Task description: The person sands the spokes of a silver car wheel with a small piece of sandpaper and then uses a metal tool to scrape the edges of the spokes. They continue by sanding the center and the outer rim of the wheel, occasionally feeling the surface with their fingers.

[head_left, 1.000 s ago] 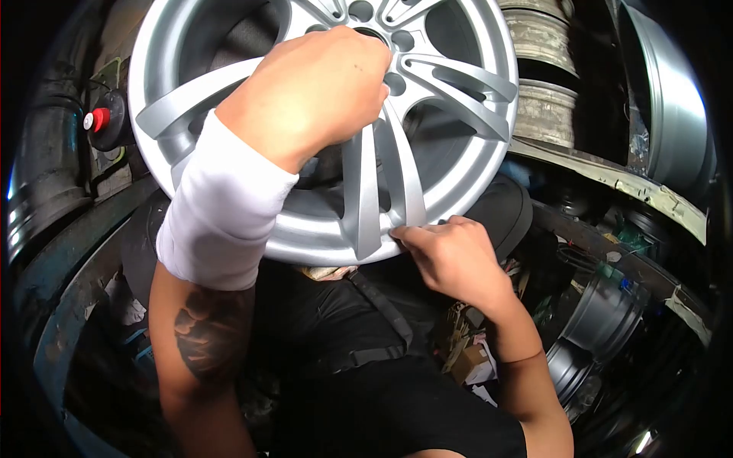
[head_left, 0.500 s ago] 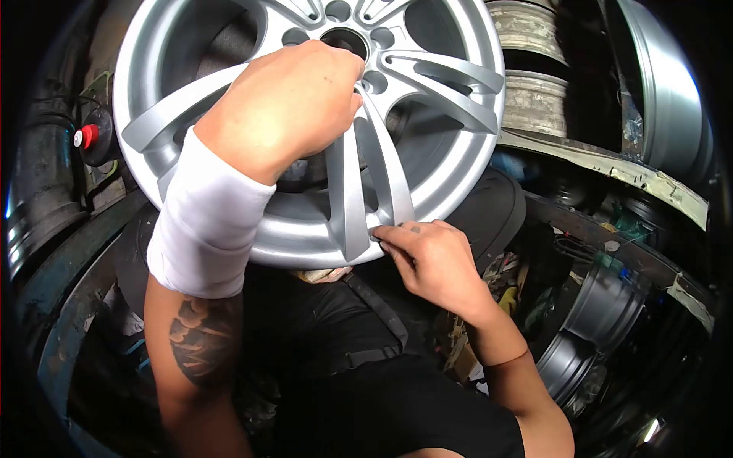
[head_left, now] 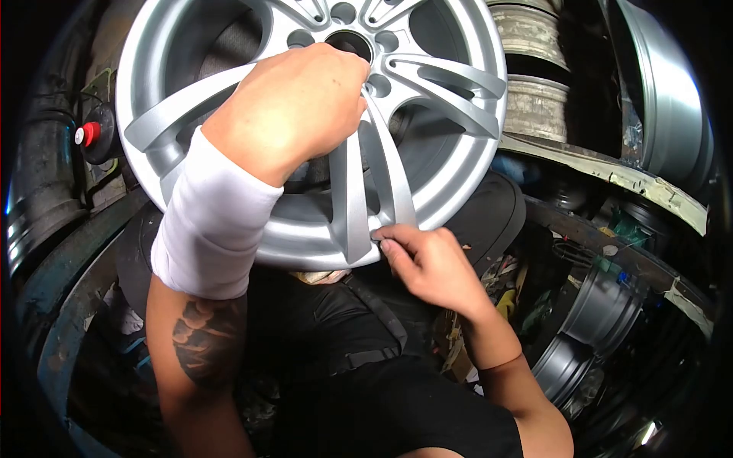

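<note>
A silver alloy wheel rim (head_left: 347, 183) with paired spokes leans face up over my lap. My left hand (head_left: 294, 107), its wrist in a white cuff, is closed on a spoke just below the centre hole; its fingertips are mostly hidden behind the back of the hand. At the rim's lower edge, my right hand (head_left: 435, 267) is pinched where a pair of spokes meets the outer lip. A small dark piece shows between its thumb and forefinger, too little of it visible to name. The fingertips touch the metal.
Several dull rims (head_left: 537, 107) are stacked at the upper right, beside a large shiny rim (head_left: 672, 99). More rims (head_left: 607, 305) lie lower right below a worn shelf edge (head_left: 611, 172). A dark bottle with a red cap (head_left: 92, 134) stands at the left.
My right thumb and forefinger have shifted slightly at the same spot, with the thumb now more visible. The rim and left hand sit very slightly lower and further right in view.
</note>
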The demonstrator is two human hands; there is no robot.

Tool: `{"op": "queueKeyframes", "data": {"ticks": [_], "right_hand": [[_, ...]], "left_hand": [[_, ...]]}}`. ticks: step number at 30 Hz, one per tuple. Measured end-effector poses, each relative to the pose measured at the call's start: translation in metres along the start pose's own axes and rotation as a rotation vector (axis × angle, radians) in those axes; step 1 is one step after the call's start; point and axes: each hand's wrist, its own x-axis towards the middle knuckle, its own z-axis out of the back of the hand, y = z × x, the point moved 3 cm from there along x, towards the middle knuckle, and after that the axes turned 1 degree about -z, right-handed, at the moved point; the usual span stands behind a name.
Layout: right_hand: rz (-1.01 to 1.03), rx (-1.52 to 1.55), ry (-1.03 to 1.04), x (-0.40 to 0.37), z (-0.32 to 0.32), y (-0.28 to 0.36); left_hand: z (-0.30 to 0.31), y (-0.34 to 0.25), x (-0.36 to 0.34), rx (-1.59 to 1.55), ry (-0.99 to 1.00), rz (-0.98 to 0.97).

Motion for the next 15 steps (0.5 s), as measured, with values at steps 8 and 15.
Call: {"op": "queueKeyframes", "data": {"ticks": [8, 15], "right_hand": [[0.097, -0.146, -0.024, -0.008, -0.004, 0.007], [0.108, -0.131, -0.036, -0.003, 0.002, 0.005]], "left_hand": [[0.003, -0.005, 0.002, -0.008, 0.050, 0.044], [0.000, -0.003, 0.003, -0.007, 0.035, 0.031]]}}
